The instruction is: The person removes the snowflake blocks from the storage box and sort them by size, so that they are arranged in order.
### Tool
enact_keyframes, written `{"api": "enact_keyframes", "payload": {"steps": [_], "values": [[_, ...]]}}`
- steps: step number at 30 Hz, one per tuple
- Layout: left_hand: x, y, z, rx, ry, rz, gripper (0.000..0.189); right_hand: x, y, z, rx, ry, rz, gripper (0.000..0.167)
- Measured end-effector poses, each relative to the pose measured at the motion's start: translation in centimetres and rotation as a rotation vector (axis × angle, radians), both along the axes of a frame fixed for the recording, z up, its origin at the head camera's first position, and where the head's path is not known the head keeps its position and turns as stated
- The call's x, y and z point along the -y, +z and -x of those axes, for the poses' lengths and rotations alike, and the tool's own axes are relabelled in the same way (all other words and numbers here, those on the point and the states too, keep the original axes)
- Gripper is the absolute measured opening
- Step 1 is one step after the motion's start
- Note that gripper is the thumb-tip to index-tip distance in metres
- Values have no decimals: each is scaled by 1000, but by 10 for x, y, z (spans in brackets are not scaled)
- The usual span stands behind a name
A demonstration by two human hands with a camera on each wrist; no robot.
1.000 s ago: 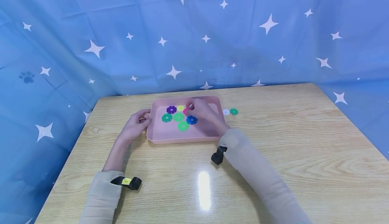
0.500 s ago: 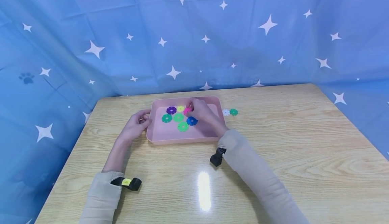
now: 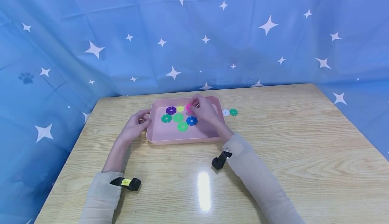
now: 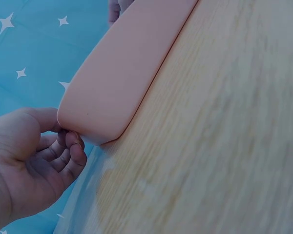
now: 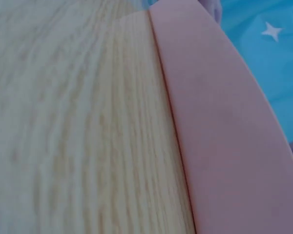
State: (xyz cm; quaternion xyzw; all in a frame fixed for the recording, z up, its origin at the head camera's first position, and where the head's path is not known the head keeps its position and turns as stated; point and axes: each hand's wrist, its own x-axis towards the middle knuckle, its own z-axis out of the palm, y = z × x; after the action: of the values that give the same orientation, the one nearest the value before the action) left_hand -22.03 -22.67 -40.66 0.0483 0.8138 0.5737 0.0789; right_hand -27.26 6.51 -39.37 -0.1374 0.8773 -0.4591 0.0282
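A pale desk [image 3: 288, 143] with lengthwise wood grain filled the lower part of the head view, its far corners rounded and a bright glare patch [image 3: 204, 190] shining on its top. Behind it and along its sides hung a creased blue cloth [image 3: 234, 24] printed with white four-pointed stars and, at the left, a darker paw print [image 3: 26, 78].

Toward the desk's far edge lay a pink tray [image 3: 164, 136]. The left hand [image 3: 136, 125] had its grip clamped on the tray's left end, thumb against the wall. Over the tray's far right part, the grip of the right hand [image 3: 204, 109] was pinched on a pink disc [image 3: 188, 108]. Notched purple, yellow, green and blue discs lay on the tray's floor, left of and nearer than that hand. Just beyond the tray's right wall, a white disc [image 3: 226, 113] and a green disc [image 3: 233, 112] lay side by side on the desk.
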Motion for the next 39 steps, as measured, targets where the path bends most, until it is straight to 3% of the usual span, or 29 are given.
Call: {"api": "enact_keyframes", "payload": {"steps": [7,15,25,33,39], "values": [[1,-2,2,-6,-2,-7,45,-13,2,-2,-63,-54,55,13],[1,-1,1,3,-2,-17,47,-38,7,-6,-44,-46,191,16],[1,-2,1,-9,0,-5,48,-78,14,-1,-78,-115,164,20],[1,-2,1,-5,6,-1,47,-107,13,-1,-55,-149,146,23],[1,-2,1,-11,1,-1,47,-129,9,0,-44,-181,42,22]]}}
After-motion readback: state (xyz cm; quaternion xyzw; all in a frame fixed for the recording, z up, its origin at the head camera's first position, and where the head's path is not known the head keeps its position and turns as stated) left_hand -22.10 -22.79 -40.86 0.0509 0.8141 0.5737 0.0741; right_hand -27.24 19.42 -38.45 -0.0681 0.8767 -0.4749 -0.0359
